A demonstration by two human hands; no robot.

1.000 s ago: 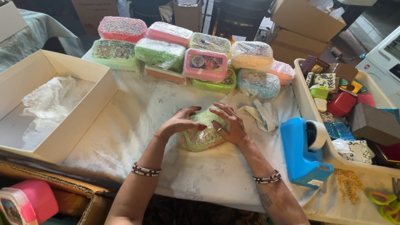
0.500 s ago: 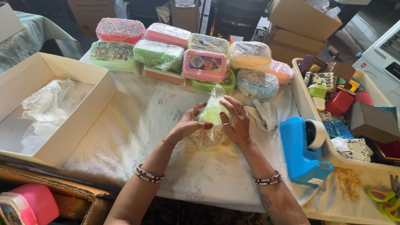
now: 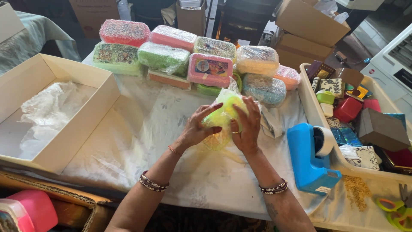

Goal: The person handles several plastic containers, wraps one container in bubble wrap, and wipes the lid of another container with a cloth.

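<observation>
Both my hands hold a yellow-green box wrapped in clear plastic film (image 3: pixel 224 118), lifted and tilted above the white tablecloth (image 3: pixel 141 141). My left hand (image 3: pixel 198 127) grips its left side with the fingers spread over the film. My right hand (image 3: pixel 246 124) presses on its right side. Just beyond lie two rows of film-wrapped boxes (image 3: pixel 180 53) in pink, green, yellow and blue.
An open white cardboard box with crumpled plastic inside (image 3: pixel 47 107) stands at the left. A blue tape dispenser (image 3: pixel 311 157) sits right of my hands, beside a tray of small gift boxes (image 3: pixel 365 120). Green scissors (image 3: pixel 397 210) lie at the lower right. A pink container (image 3: pixel 30 212) is at the lower left.
The wrapped yellow-green box has been raised off the cloth and tipped upright between my hands, which have shifted up around its sides.
</observation>
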